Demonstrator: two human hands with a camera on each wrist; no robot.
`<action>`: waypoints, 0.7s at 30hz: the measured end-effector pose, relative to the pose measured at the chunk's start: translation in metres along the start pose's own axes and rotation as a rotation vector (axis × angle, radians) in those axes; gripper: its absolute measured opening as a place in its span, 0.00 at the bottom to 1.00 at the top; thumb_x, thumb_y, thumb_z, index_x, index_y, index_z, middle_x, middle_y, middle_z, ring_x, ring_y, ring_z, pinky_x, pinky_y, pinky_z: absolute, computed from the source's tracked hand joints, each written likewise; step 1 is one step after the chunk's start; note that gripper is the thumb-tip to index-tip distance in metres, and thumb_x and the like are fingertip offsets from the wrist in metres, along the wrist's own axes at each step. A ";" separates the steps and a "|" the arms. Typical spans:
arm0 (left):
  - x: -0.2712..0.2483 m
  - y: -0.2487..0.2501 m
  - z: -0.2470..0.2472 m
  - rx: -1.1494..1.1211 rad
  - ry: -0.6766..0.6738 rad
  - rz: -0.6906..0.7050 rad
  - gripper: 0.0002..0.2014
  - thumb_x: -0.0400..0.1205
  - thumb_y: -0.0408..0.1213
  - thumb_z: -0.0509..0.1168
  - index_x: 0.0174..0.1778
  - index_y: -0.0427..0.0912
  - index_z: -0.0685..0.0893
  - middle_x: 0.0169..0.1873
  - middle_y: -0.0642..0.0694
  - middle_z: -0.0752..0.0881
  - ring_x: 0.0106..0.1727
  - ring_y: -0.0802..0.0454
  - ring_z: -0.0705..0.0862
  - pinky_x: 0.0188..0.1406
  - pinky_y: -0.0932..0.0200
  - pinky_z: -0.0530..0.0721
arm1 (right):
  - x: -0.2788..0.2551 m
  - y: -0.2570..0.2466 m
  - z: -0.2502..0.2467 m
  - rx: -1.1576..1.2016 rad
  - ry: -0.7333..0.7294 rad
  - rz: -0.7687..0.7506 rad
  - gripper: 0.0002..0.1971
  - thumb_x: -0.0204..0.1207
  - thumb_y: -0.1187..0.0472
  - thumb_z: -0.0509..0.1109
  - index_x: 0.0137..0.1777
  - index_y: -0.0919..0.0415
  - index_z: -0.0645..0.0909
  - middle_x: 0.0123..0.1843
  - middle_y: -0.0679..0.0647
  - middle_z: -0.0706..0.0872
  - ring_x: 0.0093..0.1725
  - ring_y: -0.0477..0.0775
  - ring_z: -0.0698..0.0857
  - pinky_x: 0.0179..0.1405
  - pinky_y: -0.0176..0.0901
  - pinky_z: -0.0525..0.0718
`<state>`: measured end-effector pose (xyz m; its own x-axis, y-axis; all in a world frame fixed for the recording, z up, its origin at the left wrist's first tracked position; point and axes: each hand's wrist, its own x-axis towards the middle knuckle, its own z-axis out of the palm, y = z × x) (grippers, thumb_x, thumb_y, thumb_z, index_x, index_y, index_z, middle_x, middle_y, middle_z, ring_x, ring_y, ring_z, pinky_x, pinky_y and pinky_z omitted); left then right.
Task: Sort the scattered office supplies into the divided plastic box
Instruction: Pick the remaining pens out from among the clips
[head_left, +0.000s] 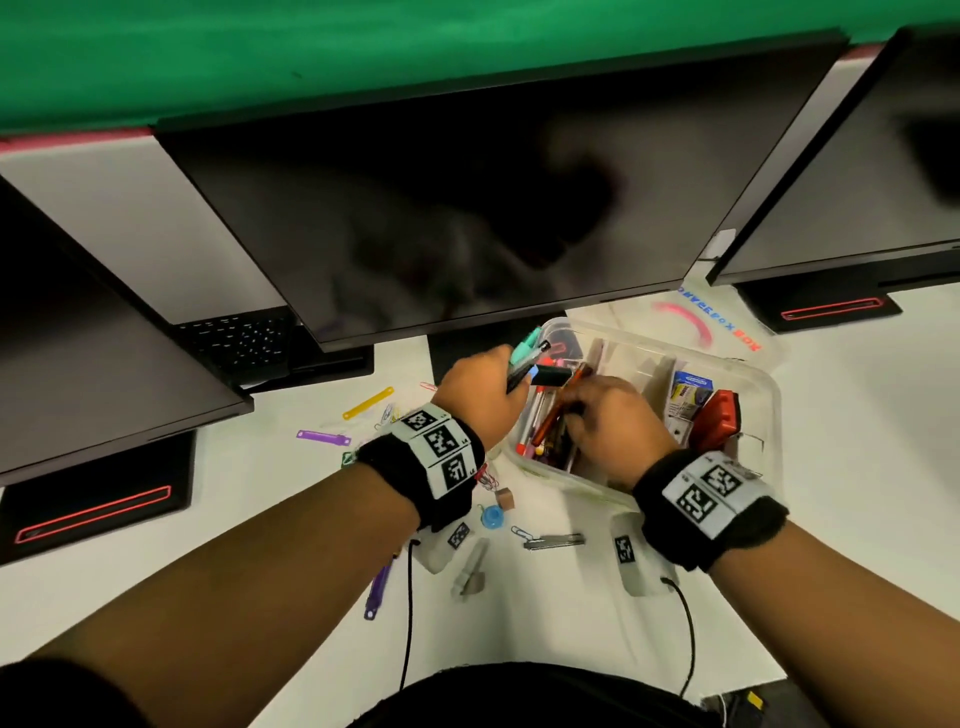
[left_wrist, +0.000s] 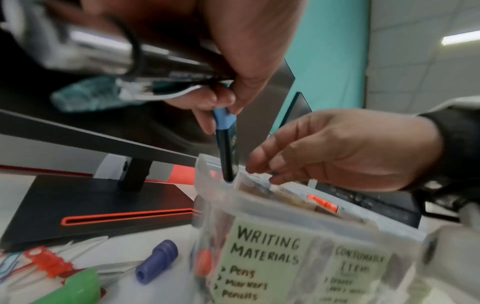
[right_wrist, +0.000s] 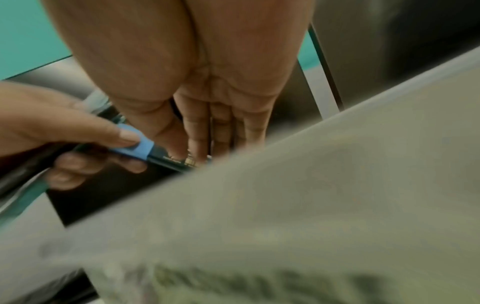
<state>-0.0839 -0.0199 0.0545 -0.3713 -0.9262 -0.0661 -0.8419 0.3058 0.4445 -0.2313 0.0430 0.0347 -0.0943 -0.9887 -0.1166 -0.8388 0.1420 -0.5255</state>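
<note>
Over box (head_left: 753, 395), left hand (head_left: 480, 392) gripping pens (head_left: 530, 358)

Clear divided box (head_left: 763, 415) — pens (head_left: 540, 421) in left compartment.

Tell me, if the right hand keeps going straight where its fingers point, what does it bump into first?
Probably the pens lying in the plastic box's writing compartment. The right hand points down into it; whether it touches them already is unclear.
</note>
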 end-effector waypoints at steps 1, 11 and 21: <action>0.002 0.003 0.003 0.029 -0.024 0.017 0.15 0.84 0.48 0.57 0.59 0.42 0.78 0.53 0.40 0.86 0.55 0.40 0.84 0.47 0.54 0.79 | -0.008 0.002 0.000 -0.069 -0.040 -0.050 0.14 0.74 0.65 0.67 0.58 0.61 0.86 0.59 0.60 0.86 0.62 0.59 0.80 0.66 0.42 0.75; 0.017 0.020 0.024 0.265 -0.247 0.006 0.21 0.79 0.49 0.66 0.64 0.43 0.78 0.60 0.40 0.76 0.56 0.41 0.83 0.50 0.53 0.80 | -0.036 0.033 0.011 -0.186 -0.170 -0.217 0.31 0.74 0.39 0.56 0.71 0.57 0.78 0.75 0.55 0.76 0.79 0.64 0.65 0.80 0.54 0.62; 0.032 0.038 0.040 -0.012 -0.239 -0.054 0.28 0.74 0.47 0.71 0.68 0.40 0.75 0.62 0.40 0.83 0.63 0.43 0.81 0.60 0.53 0.79 | -0.035 0.041 0.021 -0.243 -0.161 -0.250 0.31 0.69 0.43 0.64 0.72 0.56 0.76 0.73 0.55 0.77 0.78 0.66 0.67 0.78 0.63 0.66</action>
<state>-0.1436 -0.0286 0.0332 -0.4093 -0.8622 -0.2984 -0.8588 0.2535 0.4453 -0.2514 0.0848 -0.0004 0.1984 -0.9684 -0.1512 -0.9297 -0.1371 -0.3420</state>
